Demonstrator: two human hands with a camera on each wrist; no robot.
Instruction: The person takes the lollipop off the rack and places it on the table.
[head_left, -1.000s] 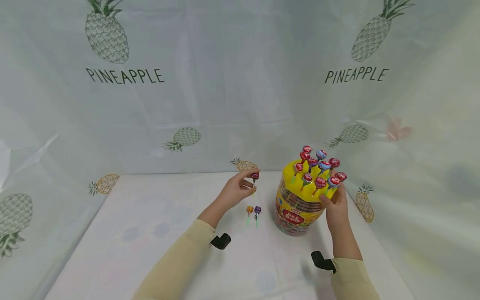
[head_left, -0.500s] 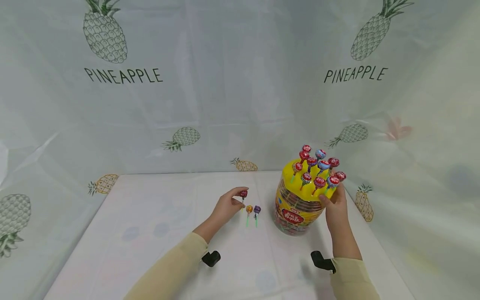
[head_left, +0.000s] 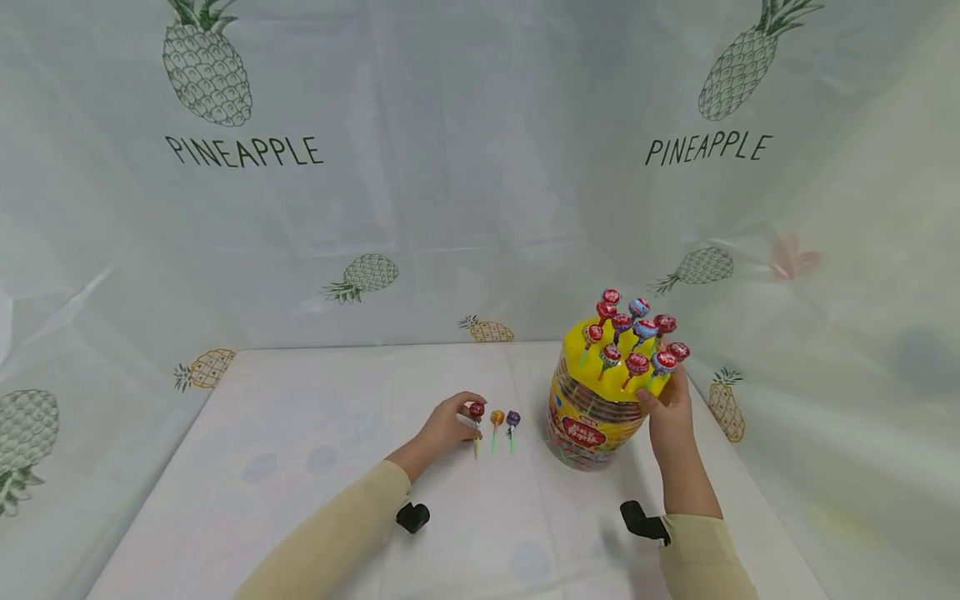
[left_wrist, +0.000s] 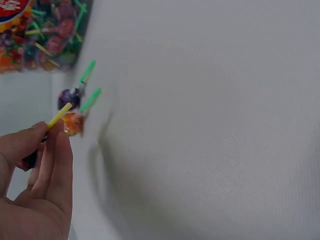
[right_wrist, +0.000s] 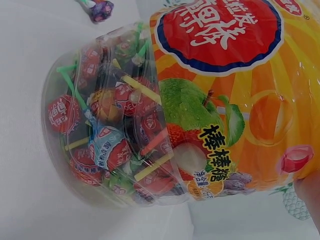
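Note:
My left hand [head_left: 448, 423] pinches a dark red lollipop [head_left: 477, 409] by its yellow stick, candy end up, just left of two lollipops on the table. One of those is an orange lollipop [head_left: 497, 417], the other a purple lollipop [head_left: 513, 418]; both have green sticks pointing toward me. My right hand [head_left: 670, 417] holds the upper right side of a big clear candy jar [head_left: 585, 429] with a yellow lid [head_left: 576, 340]. Several red and blue lollipops [head_left: 637, 363] stand upright in the lid. Through the jar wall in the right wrist view, more wrapped lollipops [right_wrist: 105, 105] show.
A white cloth covers the table [head_left: 315, 500]. Behind it hangs a pale curtain [head_left: 480, 208] printed with pineapples. A black wrist camera [head_left: 412, 517] sits on the left sleeve, and another black camera [head_left: 642, 520] on the right.
My left hand has come down and leftward with the dark red lollipop, from behind the two lying lollipops to their left side. My right hand stays on the jar.

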